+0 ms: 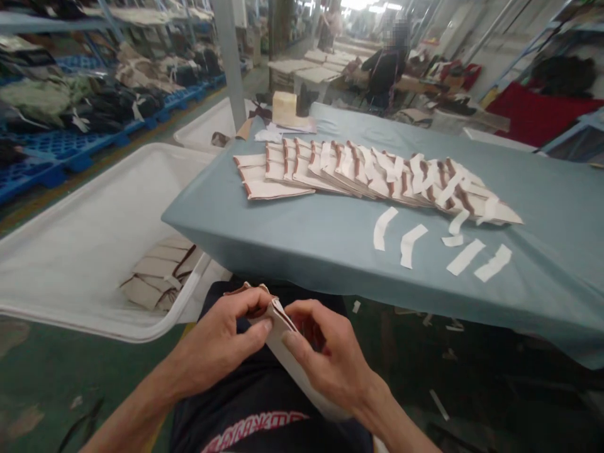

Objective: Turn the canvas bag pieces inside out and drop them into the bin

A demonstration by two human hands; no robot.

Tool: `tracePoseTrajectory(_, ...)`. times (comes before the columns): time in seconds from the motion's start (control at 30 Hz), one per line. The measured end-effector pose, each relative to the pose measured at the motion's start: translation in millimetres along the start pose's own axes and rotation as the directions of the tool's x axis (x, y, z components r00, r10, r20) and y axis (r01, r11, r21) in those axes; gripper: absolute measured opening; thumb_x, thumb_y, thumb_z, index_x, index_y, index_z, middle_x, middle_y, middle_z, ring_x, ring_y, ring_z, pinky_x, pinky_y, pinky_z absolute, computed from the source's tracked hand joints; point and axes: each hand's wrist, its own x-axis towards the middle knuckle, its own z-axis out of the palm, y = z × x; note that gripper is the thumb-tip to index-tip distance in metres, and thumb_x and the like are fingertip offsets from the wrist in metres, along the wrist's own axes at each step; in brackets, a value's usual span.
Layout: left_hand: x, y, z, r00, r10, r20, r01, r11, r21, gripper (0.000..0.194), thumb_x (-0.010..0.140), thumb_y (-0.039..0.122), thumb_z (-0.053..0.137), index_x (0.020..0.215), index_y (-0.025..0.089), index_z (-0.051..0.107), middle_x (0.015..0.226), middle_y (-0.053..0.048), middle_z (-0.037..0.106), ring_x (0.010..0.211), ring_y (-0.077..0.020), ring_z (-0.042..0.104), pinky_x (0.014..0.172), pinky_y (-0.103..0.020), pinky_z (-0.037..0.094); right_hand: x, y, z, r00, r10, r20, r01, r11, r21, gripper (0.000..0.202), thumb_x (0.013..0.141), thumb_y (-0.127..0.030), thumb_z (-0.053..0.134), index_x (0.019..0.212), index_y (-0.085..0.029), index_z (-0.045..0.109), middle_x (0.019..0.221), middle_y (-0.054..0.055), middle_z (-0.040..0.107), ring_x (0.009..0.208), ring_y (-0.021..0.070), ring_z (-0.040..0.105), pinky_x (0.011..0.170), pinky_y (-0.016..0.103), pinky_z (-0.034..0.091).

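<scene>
A cream fabric piece point(302, 377) with brown edging lies over my lap, its folded edge raised between my hands. My left hand point(226, 340) pinches its upper corner between thumb and fingers. On the other side, my right hand point(330, 352) grips the same edge, thumb in front and fingers partly hidden behind. Beyond them, a row of overlapping cream pieces point(278, 179) with brown trim is spread over the blue-green table point(283, 239). White strips point(413, 245) lie on the table and across the right part of the row.
To the left stands a large white bin point(89, 220) holding folded cream pieces point(160, 274). A yellowish block point(284, 109) sits at the table's far left. A person point(384, 69) is farther back. Blue pallets point(80, 151) with fabric bundles are at the left.
</scene>
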Motion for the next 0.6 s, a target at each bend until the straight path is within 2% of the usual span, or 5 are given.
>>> tracePoseTrajectory(0.07, -2.9, 0.8, 3.7, 0.998, -0.049, 0.042, 0.050, 0.999, -0.007, 0.020, 0.083, 0.030, 0.065, 0.081, 0.025, 0.084, 0.076, -0.004, 0.080, 0.072, -0.0260, 0.072, 0.066, -0.030, 0.055, 2.1, -2.1, -3.4, 0.988, 0.153, 0.033, -0.156, 0.968, 0.198, 0.023, 0.104, -0.043, 0.072, 0.111, -0.021, 0.072, 0.086, 0.000, 0.073, 0.067, 0.0138, 0.061, 0.061, 0.025, 0.048)
tracePoseTrajectory(0.17, -6.6, 6.5, 9.2, 0.996, -0.078, 0.047, 0.078, 0.997, 0.004, 0.018, 0.085, 0.030, 0.066, 0.083, 0.026, 0.083, 0.075, -0.004, 0.079, 0.070, -0.0249, 0.071, 0.064, -0.029, 0.056, 12.4, -7.0, -8.6, 0.958, 0.256, 0.132, -0.287, 0.889, 0.357, 0.029, 0.098, -0.050, 0.076, 0.100, -0.022, 0.067, 0.082, -0.002, 0.067, 0.069, 0.0137, 0.057, 0.063, 0.026, 0.048)
tracePoseTrajectory(0.27, -8.3, 15.7, 11.4, 0.998, -0.061, 0.033, 0.061, 0.998, 0.014, 0.017, 0.086, 0.030, 0.067, 0.079, 0.026, 0.082, 0.074, -0.004, 0.078, 0.069, -0.0249, 0.071, 0.064, -0.029, 0.057, 22.3, -10.5, -11.7, 0.930, 0.302, 0.208, -0.364, 0.835, 0.413, 0.039, 0.095, -0.056, 0.080, 0.090, -0.023, 0.060, 0.076, -0.004, 0.059, 0.067, 0.0127, 0.050, 0.061, 0.025, 0.042)
tracePoseTrajectory(0.47, -6.7, 29.6, 10.5, 0.994, -0.102, 0.040, 0.105, 0.992, -0.072, 0.026, 0.088, 0.041, 0.068, 0.076, 0.025, 0.085, 0.072, -0.005, 0.080, 0.069, -0.0269, 0.071, 0.064, -0.031, 0.057, 29.0, -10.0, -16.0, 0.874, 0.314, 0.372, -0.481, 0.672, 0.563, 0.062, 0.085, -0.076, 0.088, 0.086, -0.023, 0.055, 0.071, -0.009, 0.048, 0.061, 0.0091, 0.038, 0.055, 0.023, 0.033)
tracePoseTrajectory(0.6, -4.9, 25.7, 12.4, 0.988, -0.149, 0.024, 0.151, 0.985, -0.086, 0.027, 0.083, 0.045, 0.069, 0.072, 0.025, 0.084, 0.071, -0.006, 0.077, 0.071, -0.0278, 0.068, 0.064, -0.032, 0.055, 27.4, -9.3, -16.0, 0.864, 0.330, 0.380, -0.499, 0.657, 0.565, 0.062, 0.088, -0.077, 0.086, 0.086, -0.024, 0.054, 0.070, -0.009, 0.049, 0.059, 0.0087, 0.039, 0.054, 0.023, 0.034)
